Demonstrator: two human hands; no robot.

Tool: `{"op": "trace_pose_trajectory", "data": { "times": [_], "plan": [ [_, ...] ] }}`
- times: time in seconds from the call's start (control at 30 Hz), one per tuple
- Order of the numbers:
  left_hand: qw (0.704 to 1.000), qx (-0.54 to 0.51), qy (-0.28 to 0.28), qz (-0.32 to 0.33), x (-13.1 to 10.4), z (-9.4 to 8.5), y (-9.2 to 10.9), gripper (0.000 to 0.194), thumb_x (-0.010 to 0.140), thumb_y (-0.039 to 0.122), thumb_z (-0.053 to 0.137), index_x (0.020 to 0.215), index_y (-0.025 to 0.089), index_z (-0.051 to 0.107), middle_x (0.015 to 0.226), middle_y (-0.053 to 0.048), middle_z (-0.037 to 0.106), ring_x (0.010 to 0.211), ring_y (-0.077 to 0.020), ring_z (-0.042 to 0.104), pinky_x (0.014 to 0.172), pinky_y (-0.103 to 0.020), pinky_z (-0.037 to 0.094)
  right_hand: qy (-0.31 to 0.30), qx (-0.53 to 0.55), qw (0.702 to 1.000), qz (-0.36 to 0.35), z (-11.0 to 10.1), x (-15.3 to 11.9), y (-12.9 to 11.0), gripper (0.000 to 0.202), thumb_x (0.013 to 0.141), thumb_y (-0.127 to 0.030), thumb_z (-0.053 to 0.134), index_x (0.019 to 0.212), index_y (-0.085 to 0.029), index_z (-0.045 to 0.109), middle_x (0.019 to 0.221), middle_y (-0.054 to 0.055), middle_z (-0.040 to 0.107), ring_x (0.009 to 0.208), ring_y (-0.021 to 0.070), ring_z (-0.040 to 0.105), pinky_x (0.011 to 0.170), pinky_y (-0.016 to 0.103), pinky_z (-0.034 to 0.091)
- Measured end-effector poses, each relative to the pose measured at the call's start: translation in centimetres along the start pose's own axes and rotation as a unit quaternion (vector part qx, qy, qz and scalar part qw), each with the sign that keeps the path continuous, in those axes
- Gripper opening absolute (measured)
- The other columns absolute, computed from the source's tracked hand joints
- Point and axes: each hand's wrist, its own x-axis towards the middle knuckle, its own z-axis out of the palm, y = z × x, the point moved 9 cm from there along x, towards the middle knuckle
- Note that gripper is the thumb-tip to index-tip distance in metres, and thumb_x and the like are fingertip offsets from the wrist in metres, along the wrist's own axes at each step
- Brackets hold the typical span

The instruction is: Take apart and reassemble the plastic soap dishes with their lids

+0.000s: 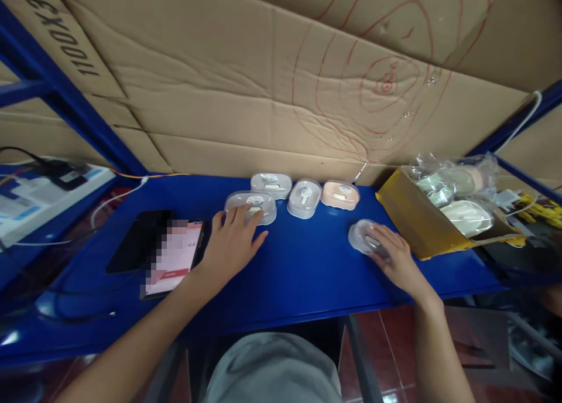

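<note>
My left hand [235,239] lies palm down with its fingers spread, the fingertips on or just above the near edge of a grey oval plastic box with a clear lid [264,202]. Behind that box stands a similar pale grey one [271,184]. Beside them are a third whitish box [304,198], turned at an angle, and a peach one [340,194]. At the right, my right hand [392,255] has its fingers and thumb around another grey lidded box [360,236] on the blue table [302,274]. My fingers cover part of that box.
An open cardboard carton [408,227] with plastic-wrapped items stands at the right. On the left lie a lit phone [184,253] and a dark flat device [140,242]. A power strip [88,186] with cables is further left. Cardboard sheeting [228,86] backs the table.
</note>
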Motion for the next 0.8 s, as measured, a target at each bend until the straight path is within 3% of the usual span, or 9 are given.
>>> {"op": "trace_pose_trajectory", "data": {
  "times": [0.07, 0.17, 0.33, 0.4, 0.47, 0.57, 0.63, 0.7, 0.8],
  "plan": [
    [1.0, -0.01, 0.008, 0.021, 0.8, -0.6, 1.2, 0.044, 0.107, 0.034, 0.058, 0.146, 0.014, 0.065, 0.149, -0.025, 0.061, 0.135, -0.0461, 0.061, 0.112, -0.065, 0.045, -0.03, 0.054, 0.997, -0.05, 0.4, 1.1, -1.9, 0.051, 0.107, -0.044, 0.059, 0.157, -0.037, 0.053, 0.167, 0.006, 0.054, 0.157, 0.0319, 0.047, 0.125, 0.06, 0.038],
    [0.992, -0.074, 0.005, 0.105, 1.1, -1.0, 4.9, 0.048, 0.106, 0.035, 0.062, 0.152, 0.018, 0.06, 0.151, -0.021, 0.061, 0.138, -0.0398, 0.06, 0.116, -0.058, 0.047, -0.028, 0.094, 0.993, -0.064, 0.3, 4.0, -4.0, 0.049, 0.103, -0.047, 0.068, 0.151, -0.037, 0.06, 0.162, 0.007, 0.059, 0.153, 0.0355, 0.051, 0.122, 0.064, 0.04],
    [0.948, -0.187, -0.008, 0.257, -0.2, 0.4, 11.3, 0.064, 0.103, 0.041, 0.07, 0.16, 0.021, 0.049, 0.165, -0.022, 0.049, 0.146, -0.0375, 0.056, 0.118, -0.052, 0.047, -0.088, 0.236, 0.951, -0.177, 0.9, 7.6, -9.7, 0.046, 0.105, -0.044, 0.067, 0.15, -0.034, 0.061, 0.153, 0.008, 0.068, 0.146, 0.0294, 0.06, 0.121, 0.054, 0.046],
    [0.943, -0.203, -0.013, 0.265, -0.5, 1.5, 11.8, 0.065, 0.102, 0.045, 0.072, 0.159, 0.02, 0.051, 0.168, -0.024, 0.045, 0.15, -0.0398, 0.053, 0.121, -0.056, 0.044, -0.087, 0.259, 0.941, -0.199, 0.9, 8.0, -10.3, 0.045, 0.107, -0.041, 0.065, 0.15, -0.032, 0.061, 0.152, 0.008, 0.068, 0.145, 0.0269, 0.061, 0.121, 0.05, 0.048],
    [0.945, -0.207, -0.021, 0.253, -0.7, 2.4, 11.3, 0.06, 0.103, 0.043, 0.07, 0.156, 0.021, 0.054, 0.17, -0.024, 0.042, 0.152, -0.0406, 0.05, 0.123, -0.059, 0.041, -0.058, 0.234, 0.956, -0.169, 0.8, 7.8, -8.6, 0.039, 0.108, -0.039, 0.061, 0.146, -0.03, 0.064, 0.15, 0.009, 0.07, 0.143, 0.0264, 0.063, 0.12, 0.05, 0.05],
    [0.947, -0.215, -0.029, 0.236, -0.7, 2.8, 10.3, 0.05, 0.105, 0.039, 0.067, 0.152, 0.024, 0.058, 0.171, -0.022, 0.042, 0.155, -0.0385, 0.047, 0.126, -0.059, 0.039, 0.022, 0.103, 0.993, -0.049, 0.2, 6.6, -3.7, 0.034, 0.109, -0.036, 0.053, 0.136, -0.026, 0.072, 0.148, 0.013, 0.07, 0.14, 0.0324, 0.064, 0.115, 0.06, 0.051],
    [0.946, -0.225, -0.026, 0.232, -0.6, 2.6, 10.1, 0.047, 0.104, 0.042, 0.068, 0.145, 0.021, 0.062, 0.169, -0.021, 0.044, 0.155, -0.0382, 0.048, 0.127, -0.058, 0.038, 0.079, 0.012, 0.997, 0.014, -0.8, 5.1, -2.0, 0.036, 0.11, -0.035, 0.05, 0.134, -0.024, 0.074, 0.151, 0.016, 0.067, 0.143, 0.0374, 0.061, 0.115, 0.067, 0.047],
    [0.945, -0.231, -0.026, 0.229, -0.5, 2.4, 10.2, 0.048, 0.101, 0.046, 0.072, 0.14, 0.019, 0.065, 0.167, -0.022, 0.047, 0.153, -0.0388, 0.049, 0.127, -0.058, 0.038, 0.081, -0.001, 0.997, 0.0, -1.1, 3.8, -3.5, 0.037, 0.11, -0.038, 0.052, 0.138, -0.025, 0.071, 0.153, 0.014, 0.066, 0.145, 0.0369, 0.059, 0.117, 0.065, 0.046],
    [0.946, -0.237, -0.03, 0.218, -0.2, 2.3, 10.0, 0.06, 0.097, 0.047, 0.077, 0.147, 0.019, 0.06, 0.165, -0.022, 0.049, 0.151, -0.0384, 0.05, 0.127, -0.059, 0.037, -0.026, 0.069, 0.989, -0.126, 0.6, 2.3, -10.0, 0.044, 0.108, -0.045, 0.062, 0.148, -0.03, 0.064, 0.15, 0.009, 0.069, 0.143, 0.0314, 0.062, 0.122, 0.058, 0.043]
  ]
}}
